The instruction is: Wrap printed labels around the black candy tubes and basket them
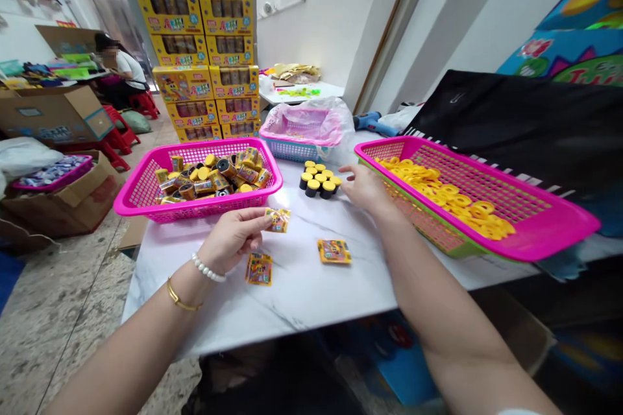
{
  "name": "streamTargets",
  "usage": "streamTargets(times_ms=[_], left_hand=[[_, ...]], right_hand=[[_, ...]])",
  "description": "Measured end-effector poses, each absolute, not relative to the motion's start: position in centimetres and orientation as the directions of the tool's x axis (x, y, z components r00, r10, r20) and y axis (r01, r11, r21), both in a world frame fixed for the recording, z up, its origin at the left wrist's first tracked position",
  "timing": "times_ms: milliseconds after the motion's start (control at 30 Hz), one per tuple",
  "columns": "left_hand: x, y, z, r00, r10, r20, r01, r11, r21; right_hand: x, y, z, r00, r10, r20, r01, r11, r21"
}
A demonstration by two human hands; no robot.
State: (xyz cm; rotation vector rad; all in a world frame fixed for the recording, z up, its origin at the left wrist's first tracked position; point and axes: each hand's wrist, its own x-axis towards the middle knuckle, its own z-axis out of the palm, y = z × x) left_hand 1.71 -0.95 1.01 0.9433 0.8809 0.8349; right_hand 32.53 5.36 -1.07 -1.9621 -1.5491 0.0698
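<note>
My left hand (238,233) pinches a small yellow printed label (278,220) between thumb and fingers, above the table. Below it, a stack of the same printed labels (259,269) lies flat. A second stack of labels (333,251) rests further right. My right hand (363,187) reaches beside a cluster of small black cups with yellow lids (318,178). Its fingers look apart and seem to hold nothing; whether they touch the rightmost cup I cannot tell.
A pink basket (199,209) of labelled cups stands at left. Another pink basket (545,233) with yellow rings is at right. Behind are a plastic-lined basket (296,149), a blue tool (374,123) and stacked yellow boxes (195,84). A person (124,71) sits far left.
</note>
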Motion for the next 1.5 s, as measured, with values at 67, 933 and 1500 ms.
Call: streamTargets(times_ms=[67,933,1500], left_hand=[[1.7,-0.9,0.9,0.432,0.857,-0.280,-0.188,0.389,0.902],[1.9,-0.4,2.0,0.407,0.837,-0.365,-0.505,0.539,0.674],[1.8,-0.6,1.1,0.206,0.971,-0.123,-0.375,0.195,0.906]], right_hand=[[33.1,6.2,-2.0,0.337,0.907,0.252,0.854,-0.182,-0.487],[21.4,-1.1,0.7,-0.045,0.962,0.269,0.047,0.271,-0.961],[20.4,-1.9,0.0,-0.067,0.912,0.405,0.003,0.406,-0.914]])
